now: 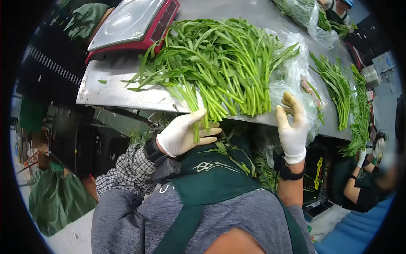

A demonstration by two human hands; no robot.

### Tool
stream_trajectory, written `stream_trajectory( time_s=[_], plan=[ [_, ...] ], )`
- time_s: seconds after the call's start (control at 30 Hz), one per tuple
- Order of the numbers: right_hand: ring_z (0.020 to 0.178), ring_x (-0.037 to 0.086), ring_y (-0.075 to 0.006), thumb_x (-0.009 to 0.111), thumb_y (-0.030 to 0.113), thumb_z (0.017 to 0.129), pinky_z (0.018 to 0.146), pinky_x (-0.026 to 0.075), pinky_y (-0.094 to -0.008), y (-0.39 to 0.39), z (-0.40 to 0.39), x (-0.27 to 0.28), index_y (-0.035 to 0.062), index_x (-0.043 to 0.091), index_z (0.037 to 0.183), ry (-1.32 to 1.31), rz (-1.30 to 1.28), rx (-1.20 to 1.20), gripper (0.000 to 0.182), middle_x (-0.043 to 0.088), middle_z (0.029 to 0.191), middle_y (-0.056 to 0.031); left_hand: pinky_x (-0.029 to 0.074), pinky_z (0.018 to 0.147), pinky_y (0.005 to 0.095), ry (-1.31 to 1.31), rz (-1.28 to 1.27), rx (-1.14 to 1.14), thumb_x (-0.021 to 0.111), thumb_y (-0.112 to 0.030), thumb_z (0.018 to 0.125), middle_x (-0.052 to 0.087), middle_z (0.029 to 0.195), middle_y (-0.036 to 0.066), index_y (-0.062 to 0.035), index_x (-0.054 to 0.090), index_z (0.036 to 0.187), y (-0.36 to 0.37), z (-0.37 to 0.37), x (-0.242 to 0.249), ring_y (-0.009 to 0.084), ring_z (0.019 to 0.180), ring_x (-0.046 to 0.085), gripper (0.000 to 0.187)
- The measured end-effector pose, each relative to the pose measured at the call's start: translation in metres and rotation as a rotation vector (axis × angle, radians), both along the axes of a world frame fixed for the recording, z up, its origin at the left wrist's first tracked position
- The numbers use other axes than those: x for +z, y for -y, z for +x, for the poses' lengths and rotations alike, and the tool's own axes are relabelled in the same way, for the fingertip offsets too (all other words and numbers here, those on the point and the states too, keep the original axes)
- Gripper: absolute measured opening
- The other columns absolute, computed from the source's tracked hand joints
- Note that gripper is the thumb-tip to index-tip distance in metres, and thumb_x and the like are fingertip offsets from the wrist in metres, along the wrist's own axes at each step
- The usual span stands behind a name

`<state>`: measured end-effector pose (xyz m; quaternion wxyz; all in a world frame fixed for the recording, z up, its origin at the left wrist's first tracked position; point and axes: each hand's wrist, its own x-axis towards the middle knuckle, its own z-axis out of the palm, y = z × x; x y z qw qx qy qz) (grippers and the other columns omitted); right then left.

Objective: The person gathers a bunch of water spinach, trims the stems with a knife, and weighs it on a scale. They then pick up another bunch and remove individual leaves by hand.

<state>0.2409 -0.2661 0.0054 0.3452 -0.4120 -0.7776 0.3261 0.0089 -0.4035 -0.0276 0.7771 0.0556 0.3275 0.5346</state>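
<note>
My left hand (182,132), in a white glove, is at the table's front edge. A few stems of leafy greens (196,130), which look like water spinach, lie between its thumb and fingers. Beside and behind it spreads a large heap of the same long-stemmed greens (220,63), cut ends facing me. My right hand (292,127), also gloved, is raised to the right of the heap, fingers bent and thumb apart, with nothing seen in it. Closest to that hand is a crumpled clear plastic bag (296,72).
A red scale (127,25) with a metal pan stands at the back left of the metal table (105,86). More greens (334,84) lie to the right. Co-workers are at the far right, one with a gloved hand (361,157) on greens. Cut bits rest on my apron (215,169).
</note>
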Motion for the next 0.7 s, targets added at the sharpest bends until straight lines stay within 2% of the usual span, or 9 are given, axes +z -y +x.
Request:
stream_trajectory(
  time_s=[0.03,0.1,0.17,0.23,0.37,0.47,0.57,0.63,0.7],
  plan=[
    [0.097,0.055,-0.0187,0.065,0.008,0.077,0.084,0.044,-0.0293,0.010,-0.006,0.009,-0.0036,0.052,0.112,-0.049,0.069,0.030,0.039,0.057,0.107,-0.0134,0.036,0.096,0.0430,-0.003,-0.013,0.013,0.045,-0.036,0.090,0.048,0.120,0.018,-0.0032,0.043,0.124,0.007,-0.001,-0.002,0.0318,0.114,0.045,0.047],
    [0.072,0.059,-0.0214,0.065,0.001,0.073,0.066,0.047,-0.0287,0.026,-0.027,0.017,-0.0002,0.058,0.095,0.013,0.187,0.224,0.023,0.058,0.083,-0.0126,0.035,0.097,0.0428,-0.082,-0.062,-0.027,0.045,-0.037,0.090,0.047,0.121,0.018,-0.0014,0.042,0.124,0.017,-0.002,-0.003,0.0315,0.116,0.044,0.049],
    [0.062,0.057,-0.0218,0.065,0.002,0.073,0.058,0.047,-0.0281,0.040,-0.044,0.012,0.0008,0.059,0.090,0.027,0.180,0.390,0.018,0.057,0.076,-0.0118,0.034,0.097,0.0414,-0.096,-0.067,0.016,0.045,-0.036,0.090,0.047,0.122,0.019,0.0015,0.041,0.124,0.024,-0.002,-0.012,0.0308,0.116,0.044,0.050],
    [0.055,0.055,-0.0195,0.065,0.003,0.073,0.053,0.045,-0.0274,0.048,-0.051,0.003,0.0009,0.060,0.087,0.035,0.095,0.379,0.015,0.057,0.072,-0.0102,0.034,0.098,0.0396,-0.292,-0.052,0.184,0.046,-0.035,0.090,0.048,0.122,0.019,0.0039,0.042,0.122,0.032,-0.004,-0.025,0.0297,0.115,0.045,0.051],
    [0.057,0.056,-0.0224,0.065,0.004,0.073,0.053,0.045,-0.0285,0.048,-0.052,0.000,0.0030,0.061,0.082,0.117,0.118,0.334,0.010,0.057,0.071,-0.0103,0.039,0.093,0.0349,-0.411,-0.013,0.229,0.052,-0.028,0.088,0.056,0.111,0.016,0.0041,0.049,0.114,0.029,0.000,-0.037,0.0236,0.104,0.053,0.042],
    [0.059,0.058,-0.0243,0.065,0.008,0.074,0.054,0.046,-0.0298,0.053,-0.053,-0.018,0.0040,0.061,0.082,0.137,0.104,0.402,0.010,0.059,0.070,-0.0107,0.045,0.085,0.0327,-0.307,0.058,0.203,0.053,-0.020,0.088,0.058,0.104,0.013,0.0024,0.051,0.111,0.023,0.008,-0.056,0.0208,0.096,0.057,0.032],
    [0.064,0.061,-0.0272,0.060,0.023,0.080,0.059,0.048,-0.0345,0.066,-0.058,-0.039,0.0032,0.063,0.084,0.336,-0.026,0.431,0.020,0.061,0.073,-0.0133,0.044,0.086,0.0335,-0.179,0.140,0.262,0.052,-0.019,0.088,0.058,0.104,0.012,0.0023,0.051,0.111,0.026,0.011,-0.056,0.0206,0.098,0.056,0.031],
    [0.067,0.061,-0.0288,0.058,0.024,0.082,0.062,0.048,-0.0356,0.070,-0.066,-0.050,0.0016,0.063,0.088,0.315,-0.110,0.443,0.024,0.062,0.076,-0.0151,0.042,0.088,0.0343,-0.176,0.154,0.261,0.051,-0.019,0.089,0.058,0.106,0.012,0.0025,0.050,0.114,0.027,0.012,-0.058,0.0208,0.099,0.055,0.033],
    [0.067,0.061,-0.0285,0.057,0.022,0.082,0.062,0.048,-0.0349,0.072,-0.075,-0.062,0.0000,0.062,0.089,0.172,-0.409,0.477,0.024,0.062,0.076,-0.0163,0.040,0.092,0.0361,-0.173,0.183,0.261,0.050,-0.020,0.089,0.056,0.110,0.012,0.0027,0.047,0.119,0.028,0.012,-0.059,0.0213,0.103,0.053,0.038]
  ],
)
